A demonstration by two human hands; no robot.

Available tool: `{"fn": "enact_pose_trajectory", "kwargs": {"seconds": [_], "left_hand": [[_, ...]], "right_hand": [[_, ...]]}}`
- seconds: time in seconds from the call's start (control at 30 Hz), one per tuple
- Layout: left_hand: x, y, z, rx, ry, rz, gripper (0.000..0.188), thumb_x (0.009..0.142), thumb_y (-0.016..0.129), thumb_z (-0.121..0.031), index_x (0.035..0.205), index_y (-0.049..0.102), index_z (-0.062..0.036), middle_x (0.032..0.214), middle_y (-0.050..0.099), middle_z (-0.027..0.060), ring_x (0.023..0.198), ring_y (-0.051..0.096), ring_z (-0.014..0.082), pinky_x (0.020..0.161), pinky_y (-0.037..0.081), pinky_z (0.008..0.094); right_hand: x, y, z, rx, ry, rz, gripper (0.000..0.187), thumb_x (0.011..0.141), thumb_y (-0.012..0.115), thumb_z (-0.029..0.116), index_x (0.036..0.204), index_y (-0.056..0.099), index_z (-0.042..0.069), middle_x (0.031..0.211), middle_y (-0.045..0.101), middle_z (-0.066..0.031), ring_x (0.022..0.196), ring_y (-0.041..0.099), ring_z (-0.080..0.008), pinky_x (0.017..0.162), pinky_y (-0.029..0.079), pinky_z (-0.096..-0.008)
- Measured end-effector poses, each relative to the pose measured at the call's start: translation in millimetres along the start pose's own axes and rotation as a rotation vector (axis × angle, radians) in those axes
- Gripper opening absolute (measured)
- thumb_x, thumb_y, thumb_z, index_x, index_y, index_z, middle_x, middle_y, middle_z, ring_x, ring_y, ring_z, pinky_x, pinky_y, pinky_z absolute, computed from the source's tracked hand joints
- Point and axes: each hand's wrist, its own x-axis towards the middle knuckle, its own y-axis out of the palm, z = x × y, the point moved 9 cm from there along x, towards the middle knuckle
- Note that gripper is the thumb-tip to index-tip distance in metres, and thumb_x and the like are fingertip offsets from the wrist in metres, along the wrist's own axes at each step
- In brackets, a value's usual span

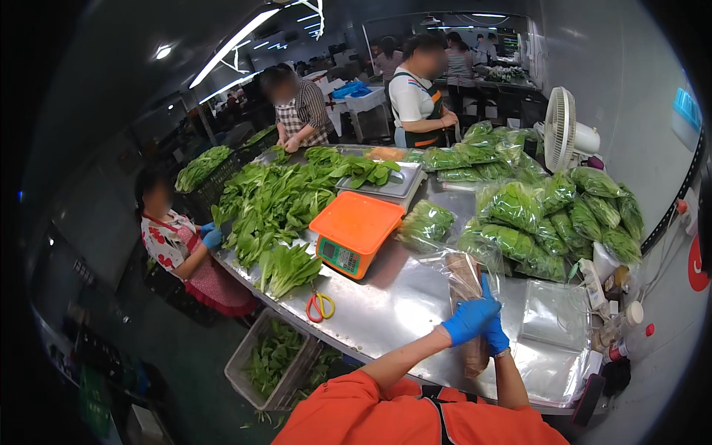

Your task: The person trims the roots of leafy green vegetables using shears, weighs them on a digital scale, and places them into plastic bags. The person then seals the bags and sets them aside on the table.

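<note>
My left hand (pixel 472 319), in a blue glove, is closed on a clear plastic bag (pixel 498 268) above the metal table. My right hand (pixel 496 335), also gloved in blue, is partly hidden behind the left, with a finger pointing up along the bag; it appears to grip the bag too. Beneath the bag and my hands lies a long brown object (pixel 463 278), its kind hard to make out. A bagged bunch of leafy greens (pixel 428 221) lies just beyond. Flat clear bags (pixel 555 315) are stacked to the right of my hands.
An orange scale (pixel 357 226) stands left of centre, with scissors (pixel 320 305) near the edge. Loose greens (pixel 282 194) cover the far left; bagged greens (pixel 530 215) pile up at right beside a fan (pixel 561 127). Several people work around the table. A crate (pixel 256 371) stands below.
</note>
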Motion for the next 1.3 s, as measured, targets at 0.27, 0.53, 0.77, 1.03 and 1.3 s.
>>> {"fn": "enact_pose_trajectory", "kwargs": {"seconds": [0.27, 0.53, 0.77, 1.03, 1.3], "left_hand": [[-33.1, -48.9, 50.7, -0.373, -0.091, -0.358, 0.012, 0.082, 0.050, -0.008, 0.094, 0.052, -0.0064, 0.082, 0.057, 0.0176, 0.075, 0.057, 0.0353, 0.063, 0.047, 0.0367], [-19.5, -38.7, 26.4, -0.340, -0.062, -0.287, 0.010, 0.082, 0.046, -0.008, 0.090, 0.051, -0.0035, 0.078, 0.057, 0.0203, 0.073, 0.056, 0.0384, 0.061, 0.046, 0.0391], [-56.0, -29.0, 84.6, -0.588, -0.230, -0.449, 0.029, 0.077, 0.061, -0.015, 0.103, 0.052, -0.0043, 0.082, 0.057, 0.0093, 0.067, 0.055, 0.0174, 0.064, 0.045, 0.0282], [-115.4, 173.0, 127.4, -2.272, -0.665, -0.251, 0.075, 0.079, 0.038, -0.063, 0.130, 0.028, -0.0097, 0.129, 0.036, 0.0096, 0.115, 0.039, 0.0250, 0.101, 0.029, 0.0390], [-122.5, 128.3, 107.5, -2.088, -0.578, 0.016, 0.088, 0.075, 0.026, -0.071, 0.136, 0.016, -0.0078, 0.138, 0.025, 0.0131, 0.124, 0.029, 0.0305, 0.104, 0.023, 0.0437]], "right_hand": [[10.8, -0.7, 46.6, 0.783, 0.394, -0.047, 0.046, 0.078, 0.060, 0.021, 0.116, 0.045, 0.000, 0.101, 0.055, -0.0073, 0.089, 0.055, -0.0153, 0.078, 0.045, -0.0277], [23.6, 0.0, 21.0, 0.346, -0.012, -0.122, 0.056, 0.078, 0.059, 0.011, 0.128, 0.034, 0.001, 0.109, 0.053, -0.0088, 0.089, 0.054, -0.0159, 0.076, 0.047, -0.0298], [17.5, 3.1, 51.4, -0.312, 0.103, -0.083, 0.076, 0.074, 0.063, 0.032, 0.135, 0.023, 0.008, 0.106, 0.054, -0.0189, 0.092, 0.056, -0.0298, 0.075, 0.046, -0.0348], [11.0, 76.7, 12.3, -0.590, 0.297, 0.305, 0.082, 0.070, 0.060, 0.045, 0.133, 0.024, 0.005, 0.091, 0.057, -0.0215, 0.081, 0.058, -0.0346, 0.069, 0.048, -0.0385], [22.3, 75.4, 60.8, -0.716, 0.080, 0.122, 0.074, 0.071, 0.057, 0.037, 0.133, 0.027, 0.012, 0.093, 0.055, -0.0198, 0.076, 0.058, -0.0347, 0.066, 0.047, -0.0406]]}}
